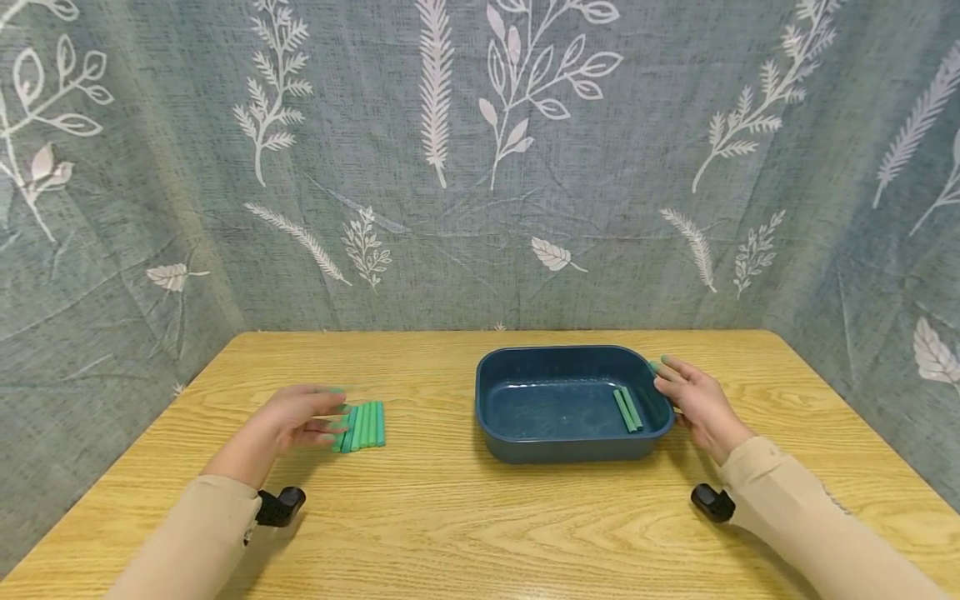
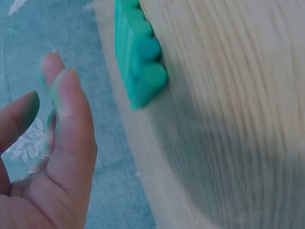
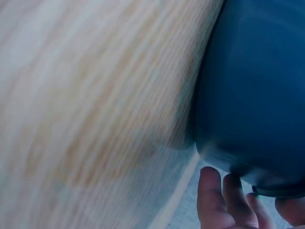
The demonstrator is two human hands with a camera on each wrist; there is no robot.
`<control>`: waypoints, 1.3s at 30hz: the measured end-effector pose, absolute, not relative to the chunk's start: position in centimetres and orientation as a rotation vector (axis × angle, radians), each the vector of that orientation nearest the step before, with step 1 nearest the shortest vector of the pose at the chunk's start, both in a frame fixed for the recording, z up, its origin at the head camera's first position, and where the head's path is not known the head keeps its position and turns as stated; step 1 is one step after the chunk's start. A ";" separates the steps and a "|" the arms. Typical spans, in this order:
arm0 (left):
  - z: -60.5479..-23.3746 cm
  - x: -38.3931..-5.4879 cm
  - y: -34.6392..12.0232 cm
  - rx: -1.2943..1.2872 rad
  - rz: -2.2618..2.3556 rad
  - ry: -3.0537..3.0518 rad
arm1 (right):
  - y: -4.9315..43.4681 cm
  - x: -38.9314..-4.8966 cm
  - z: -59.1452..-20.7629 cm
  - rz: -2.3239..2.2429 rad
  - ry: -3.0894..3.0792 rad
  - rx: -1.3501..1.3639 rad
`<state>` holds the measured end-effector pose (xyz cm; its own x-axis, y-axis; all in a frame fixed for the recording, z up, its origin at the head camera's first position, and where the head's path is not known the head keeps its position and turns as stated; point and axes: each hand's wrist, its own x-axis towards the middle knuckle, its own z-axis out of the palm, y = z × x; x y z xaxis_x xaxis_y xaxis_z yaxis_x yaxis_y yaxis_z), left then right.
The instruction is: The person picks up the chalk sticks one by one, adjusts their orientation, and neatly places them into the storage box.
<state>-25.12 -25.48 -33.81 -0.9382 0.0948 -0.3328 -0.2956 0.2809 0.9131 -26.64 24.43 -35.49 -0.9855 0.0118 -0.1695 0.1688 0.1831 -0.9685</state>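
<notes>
Over the left end of a row of several green and teal sticks (image 1: 367, 425), like modelling clay, is my left hand (image 1: 300, 418). Its fingers are loosely bent with a gap to the thumb, and nothing is between them. In the left wrist view the fingers (image 2: 76, 105) stand apart from the stick ends (image 2: 148, 86). A dark blue plastic basin (image 1: 555, 412) has two green sticks (image 1: 628, 410) lying side by side at its right end. My right hand (image 1: 701, 408) is at the basin's right rim, its fingers (image 3: 210, 195) spread along the outer wall and holding nothing.
Both the sticks and the basin stand on a wooden table (image 1: 427, 517). A grey-green curtain (image 1: 390, 250) with white leaf prints hangs behind the table and along both sides. Black wrist cameras (image 1: 281, 507) sit at both cuffs.
</notes>
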 end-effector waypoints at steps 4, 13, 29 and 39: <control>-34.0 -25.6 -26.5 -0.220 1.647 2.245 | 24.5 -26.6 -35.5 -1.912 2.324 0.169; -35.1 -26.9 -28.2 -0.280 1.555 2.192 | 24.5 -26.5 -35.5 -1.906 2.327 0.156; -35.4 -27.8 -27.8 -0.266 1.348 2.237 | 24.5 -26.7 -35.5 -1.915 2.317 0.166; -35.5 -28.0 -27.2 -0.304 1.304 2.261 | 24.6 -26.7 -35.6 -1.894 2.340 0.153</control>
